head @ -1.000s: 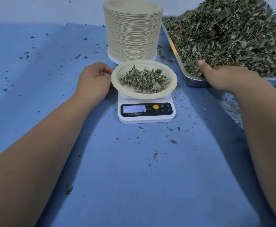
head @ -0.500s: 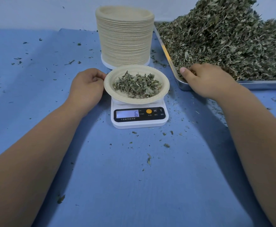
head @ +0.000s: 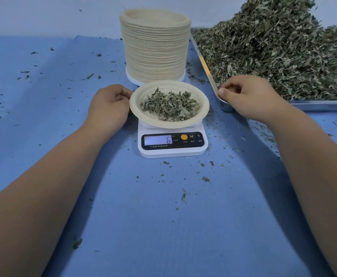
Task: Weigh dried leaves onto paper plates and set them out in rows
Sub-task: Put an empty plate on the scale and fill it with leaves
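Observation:
A cream paper plate (head: 143,114) with a small heap of dried leaves (head: 169,105) sits on a white digital scale (head: 172,143) whose display reads 6. My left hand (head: 108,108) is at the plate's left rim, with curled fingers holding the edge. My right hand (head: 249,96) hovers over the near left corner of the steel tray (head: 321,102). Its fingers are curled and pinch a few bits of leaf. The tray holds a big pile of dried leaves (head: 279,56).
A tall stack of paper plates (head: 155,48) stands right behind the scale. The blue table cover (head: 163,226) is strewn with leaf crumbs. A pale wall closes off the back. Both my forearms stretch across the table on either side of the scale.
My right hand slid left along the tray's near edge to its corner and curled its fingers. My left hand stayed at the plate rim. The scale still reads 6.

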Action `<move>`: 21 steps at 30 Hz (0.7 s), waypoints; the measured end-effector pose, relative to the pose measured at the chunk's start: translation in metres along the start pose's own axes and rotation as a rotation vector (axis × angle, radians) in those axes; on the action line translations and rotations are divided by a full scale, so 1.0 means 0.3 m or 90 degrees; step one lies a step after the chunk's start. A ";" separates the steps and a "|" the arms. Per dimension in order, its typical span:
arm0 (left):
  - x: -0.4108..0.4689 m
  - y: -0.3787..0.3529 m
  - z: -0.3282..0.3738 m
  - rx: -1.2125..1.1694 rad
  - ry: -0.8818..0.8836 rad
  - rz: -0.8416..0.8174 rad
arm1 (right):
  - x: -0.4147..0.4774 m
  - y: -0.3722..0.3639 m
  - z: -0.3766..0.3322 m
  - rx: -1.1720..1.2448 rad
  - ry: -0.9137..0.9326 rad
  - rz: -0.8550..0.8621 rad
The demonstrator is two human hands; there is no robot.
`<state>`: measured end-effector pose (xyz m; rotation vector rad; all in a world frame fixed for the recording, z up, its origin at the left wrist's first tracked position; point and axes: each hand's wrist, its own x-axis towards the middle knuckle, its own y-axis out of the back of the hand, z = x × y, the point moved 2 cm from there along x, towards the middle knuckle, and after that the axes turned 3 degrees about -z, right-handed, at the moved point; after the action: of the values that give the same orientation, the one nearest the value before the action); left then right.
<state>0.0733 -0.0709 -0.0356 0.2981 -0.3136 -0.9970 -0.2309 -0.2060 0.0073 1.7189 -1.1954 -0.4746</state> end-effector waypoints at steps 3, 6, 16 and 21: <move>-0.001 0.001 0.001 -0.005 0.000 0.000 | 0.009 0.003 0.011 0.004 0.005 0.069; -0.003 0.000 0.002 -0.004 0.001 0.001 | 0.010 0.014 0.027 0.005 0.005 0.148; -0.006 -0.001 0.002 -0.008 -0.001 -0.008 | 0.004 0.015 0.031 0.018 -0.004 0.215; -0.008 0.001 0.006 0.001 0.003 -0.004 | -0.006 0.019 0.011 0.024 0.004 0.242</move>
<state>0.0717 -0.0688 -0.0342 0.3024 -0.3097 -1.0030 -0.2369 -0.2064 0.0103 1.4739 -1.4933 -0.2158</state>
